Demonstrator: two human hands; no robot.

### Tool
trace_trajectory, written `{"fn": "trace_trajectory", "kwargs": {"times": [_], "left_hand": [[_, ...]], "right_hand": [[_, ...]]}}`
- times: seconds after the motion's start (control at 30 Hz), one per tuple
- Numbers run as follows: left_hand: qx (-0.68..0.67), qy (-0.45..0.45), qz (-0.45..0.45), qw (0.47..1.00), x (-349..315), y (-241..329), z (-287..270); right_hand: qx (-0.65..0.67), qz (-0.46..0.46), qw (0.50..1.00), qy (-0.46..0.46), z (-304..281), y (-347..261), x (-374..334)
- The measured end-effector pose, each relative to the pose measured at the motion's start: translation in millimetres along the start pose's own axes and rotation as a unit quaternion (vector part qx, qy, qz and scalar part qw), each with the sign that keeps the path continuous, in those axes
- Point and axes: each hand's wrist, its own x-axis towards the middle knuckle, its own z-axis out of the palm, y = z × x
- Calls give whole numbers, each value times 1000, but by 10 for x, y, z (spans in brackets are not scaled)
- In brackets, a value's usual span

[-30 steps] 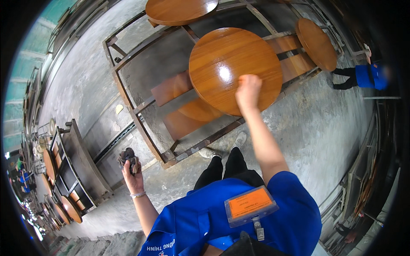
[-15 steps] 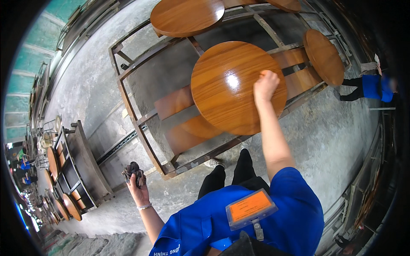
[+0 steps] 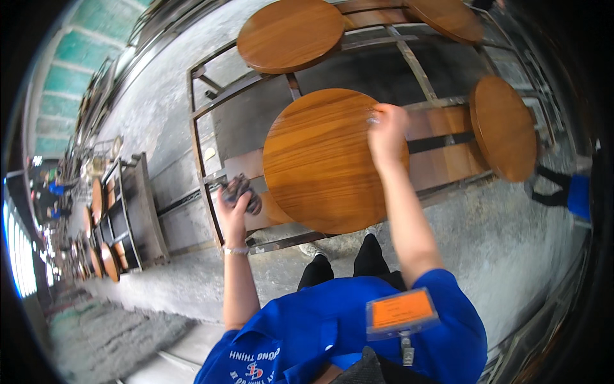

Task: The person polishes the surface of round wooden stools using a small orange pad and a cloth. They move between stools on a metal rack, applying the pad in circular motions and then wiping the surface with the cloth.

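Left hand [image 3: 231, 219] holding dark crumpled bundle [image 3: 244, 191], right hand [image 3: 388, 136] curled over round wooden tabletop [image 3: 323, 163], its contents unclear

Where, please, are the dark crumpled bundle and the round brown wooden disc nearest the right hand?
Dark crumpled bundle [image 3: 242, 186]: head view, its visible middle.
Round brown wooden disc [image 3: 330, 162]: head view, centre of its upper face.

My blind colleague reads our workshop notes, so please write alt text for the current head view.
A person's curled right hand is over a round wooden tabletop on a frame, while the left hand grips a dark bundle. More round tabletops show beyond it and to its right.
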Motion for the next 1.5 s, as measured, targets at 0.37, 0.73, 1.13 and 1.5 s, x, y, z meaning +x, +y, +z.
{"fn": "trace_trajectory", "kwargs": {"times": [0.37, 0.73, 1.13, 1.5], "left_hand": [[503, 136, 153, 840, 527, -129, 1949], [480, -4, 311, 820, -96, -168, 3272], [518, 175, 282, 789, 1016, -166, 3285], [529, 308, 127, 780, 1368, -45, 2511]], "right_hand": [[-213, 164, 963, -7, -3008, 2205, -296], [-239, 273, 932, -7, -3616, 3009, -490], [-333, 304, 869, 203, -4672, 3378, -400], [-381, 367, 799, 287, -5383, 3646, -855]]}}
